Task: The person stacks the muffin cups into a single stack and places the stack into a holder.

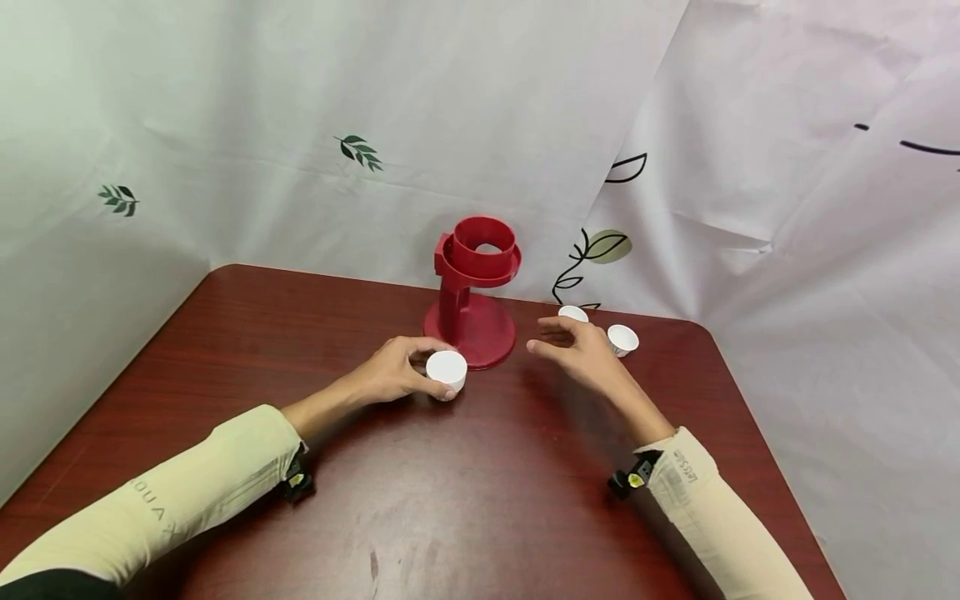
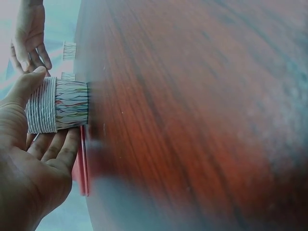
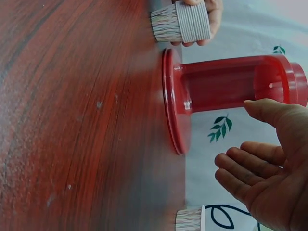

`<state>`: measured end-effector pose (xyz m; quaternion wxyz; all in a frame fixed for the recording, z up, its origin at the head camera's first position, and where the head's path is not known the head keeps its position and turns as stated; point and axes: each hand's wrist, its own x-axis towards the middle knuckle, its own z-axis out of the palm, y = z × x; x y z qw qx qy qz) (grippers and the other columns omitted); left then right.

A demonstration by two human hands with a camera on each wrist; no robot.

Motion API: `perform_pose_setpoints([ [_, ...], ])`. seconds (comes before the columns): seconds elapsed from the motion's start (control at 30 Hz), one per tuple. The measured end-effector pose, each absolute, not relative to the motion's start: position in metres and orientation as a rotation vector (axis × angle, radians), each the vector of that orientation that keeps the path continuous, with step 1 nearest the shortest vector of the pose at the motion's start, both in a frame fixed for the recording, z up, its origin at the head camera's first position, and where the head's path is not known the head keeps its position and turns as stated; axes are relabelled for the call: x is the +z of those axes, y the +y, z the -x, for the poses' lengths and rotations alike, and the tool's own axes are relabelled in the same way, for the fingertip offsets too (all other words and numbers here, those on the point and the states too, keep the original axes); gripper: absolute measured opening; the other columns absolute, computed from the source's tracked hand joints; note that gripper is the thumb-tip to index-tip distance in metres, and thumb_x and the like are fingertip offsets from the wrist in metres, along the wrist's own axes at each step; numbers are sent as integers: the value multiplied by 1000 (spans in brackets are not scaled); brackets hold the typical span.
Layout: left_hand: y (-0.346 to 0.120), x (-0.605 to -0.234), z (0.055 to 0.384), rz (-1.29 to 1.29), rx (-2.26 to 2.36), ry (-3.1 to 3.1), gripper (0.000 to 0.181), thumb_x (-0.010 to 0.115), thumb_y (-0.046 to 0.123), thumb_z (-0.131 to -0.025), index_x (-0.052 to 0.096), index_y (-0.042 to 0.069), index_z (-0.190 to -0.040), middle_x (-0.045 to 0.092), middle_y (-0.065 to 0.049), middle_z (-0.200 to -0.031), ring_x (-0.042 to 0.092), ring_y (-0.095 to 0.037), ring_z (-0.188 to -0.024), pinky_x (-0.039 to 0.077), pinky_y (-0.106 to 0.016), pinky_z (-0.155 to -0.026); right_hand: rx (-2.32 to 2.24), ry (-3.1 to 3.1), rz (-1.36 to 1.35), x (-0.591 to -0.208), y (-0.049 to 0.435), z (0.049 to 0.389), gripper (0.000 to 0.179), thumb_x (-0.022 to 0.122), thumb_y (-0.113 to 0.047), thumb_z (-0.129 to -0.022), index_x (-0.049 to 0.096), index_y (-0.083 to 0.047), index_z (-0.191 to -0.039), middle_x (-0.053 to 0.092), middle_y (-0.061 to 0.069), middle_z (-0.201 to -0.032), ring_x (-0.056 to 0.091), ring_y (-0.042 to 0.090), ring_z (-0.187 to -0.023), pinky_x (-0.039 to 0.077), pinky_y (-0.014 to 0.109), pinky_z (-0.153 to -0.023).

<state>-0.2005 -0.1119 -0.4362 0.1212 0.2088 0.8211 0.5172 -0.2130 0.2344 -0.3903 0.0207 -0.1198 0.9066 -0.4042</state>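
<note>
A stack of nested paper cups [image 1: 446, 369], white inside with thin coloured lines outside, stands upright near the middle of the table. My left hand [image 1: 401, 369] grips it from the left, thumb on the near side and fingers on the far side. In the left wrist view the stack [image 2: 57, 105] shows several ribbed rims above one patterned wall. My right hand [image 1: 581, 354] is held over the table with fingers loosely extended and nothing in it. Between and behind the hands stands a red plastic stand [image 1: 480, 329] with a round base, a post and a ring-shaped top.
Two single paper cups, a left one [image 1: 573, 313] and a right one [image 1: 622, 339], stand beyond my right hand near the back edge. White cloth [image 1: 285, 208] with printed leaves hangs behind the dark red wooden table [image 1: 450, 500].
</note>
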Motion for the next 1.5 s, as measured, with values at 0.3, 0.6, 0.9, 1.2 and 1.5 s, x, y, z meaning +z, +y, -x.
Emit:
perform_pose_setpoints([
  [0.3, -111, -438, 202, -592, 1508, 2395, 59, 104, 21, -82, 80, 17, -135, 82, -4, -117, 74, -19, -103, 60, -31, -93, -1227, 2848, 364, -388, 244, 216, 52, 87, -35, -100, 76, -9, -144, 80, 16, -139, 79, 30, -127, 62, 51, -109],
  [0.6, -111, -437, 202, -610, 1521, 2382, 57, 104, 19, -82, 80, 16, -135, 82, -5, -117, 74, -19, -102, 60, -29, -91, -1294, 2807, 271, -389, 257, 219, 59, 90, -35, -96, 73, -7, -146, 76, 21, -145, 77, 35, -132, 62, 43, -108],
  [0.9, -112, -435, 201, -601, 1526, 2372, 58, 103, 19, -83, 80, 16, -136, 82, -5, -118, 74, -20, -103, 61, -29, -92, -1289, 2815, 230, -390, 268, 223, 75, 95, -42, -91, 69, -6, -153, 77, 17, -146, 77, 32, -134, 61, 29, -107],
  [1.2, -112, -436, 201, -607, 1526, 2370, 57, 103, 19, -82, 81, 16, -135, 82, -5, -117, 74, -19, -102, 61, -28, -90, -1275, 2845, 190, -391, 278, 226, 77, 95, -45, -90, 70, -6, -152, 80, 18, -138, 79, 33, -126, 53, 11, -89],
  [1.5, -112, -437, 202, -599, 1527, 2367, 58, 103, 21, -83, 80, 17, -136, 82, -5, -119, 75, -20, -104, 61, -30, -92, -1275, 2867, 170, -388, 289, 229, 74, 93, -45, -93, 70, -6, -150, 81, 18, -136, 78, 33, -128, 54, 10, -87],
])
